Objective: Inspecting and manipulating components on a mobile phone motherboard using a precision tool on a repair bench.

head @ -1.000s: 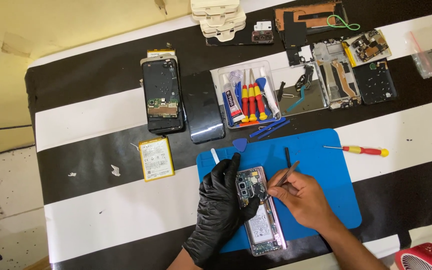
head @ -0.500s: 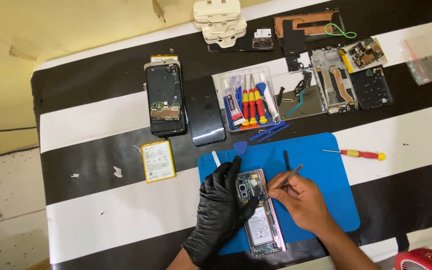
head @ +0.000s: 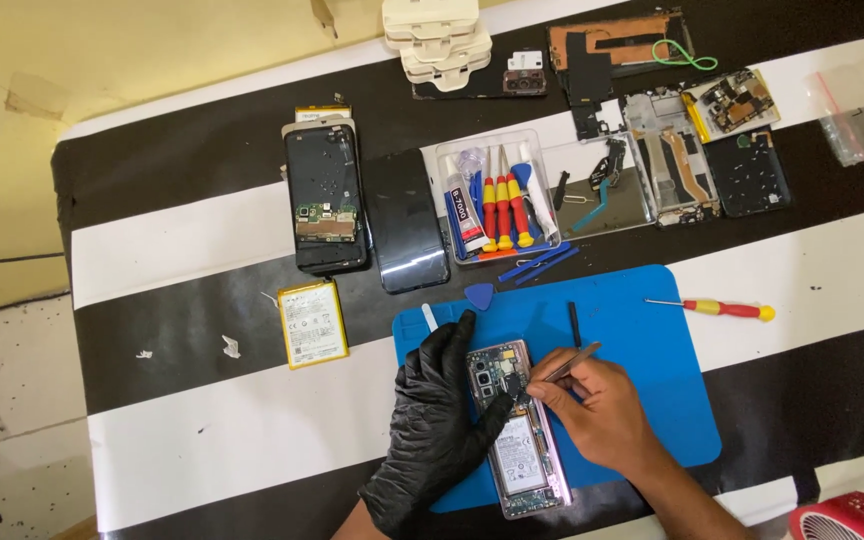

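Note:
An opened phone [head: 518, 440] with its back off lies on a blue work mat [head: 642, 380], its circuit board and battery exposed. My left hand [head: 442, 420], in a black glove, rests on the phone's left edge and steadies it. My right hand [head: 602, 410], bare, grips metal tweezers [head: 560, 367] whose tips touch the board near the phone's top. A thin black strip [head: 574, 324] lies on the mat just above the tweezers.
A red-and-yellow screwdriver [head: 722, 309] lies right of the mat. Behind it stand a clear tray of tools [head: 497, 205], blue pry tools [head: 537, 265], two other phones [head: 327, 200], a loose battery [head: 312, 322] and several phone parts [head: 692, 150]. A red object [head: 852, 520] sits at the bottom right corner.
The view has shifted slightly. Both hands stay on the phone; the tweezer tips have made only a small move at the board.

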